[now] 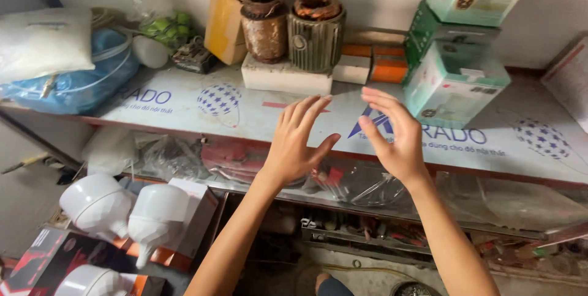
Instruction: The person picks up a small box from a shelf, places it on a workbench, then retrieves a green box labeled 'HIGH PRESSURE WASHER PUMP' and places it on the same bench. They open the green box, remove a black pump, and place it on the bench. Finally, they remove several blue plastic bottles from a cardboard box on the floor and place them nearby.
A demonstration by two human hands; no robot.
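Far left on the shelf [184, 103]: one white sack [43, 42] atop one blue bag [79, 82]. Near left, below: three white bulbs [98, 201]. Centre: left hand [297, 143] raised before the shelf edge, fingers spread, gripping nothing. Far behind: two rusty motor cores [315, 33] on one white block [285, 75]. Just right: right hand [392, 134], palm toward the left hand, fingers loosely open, empty, close but apart. Far right: three green-and-white boxes [453, 82], stacked.
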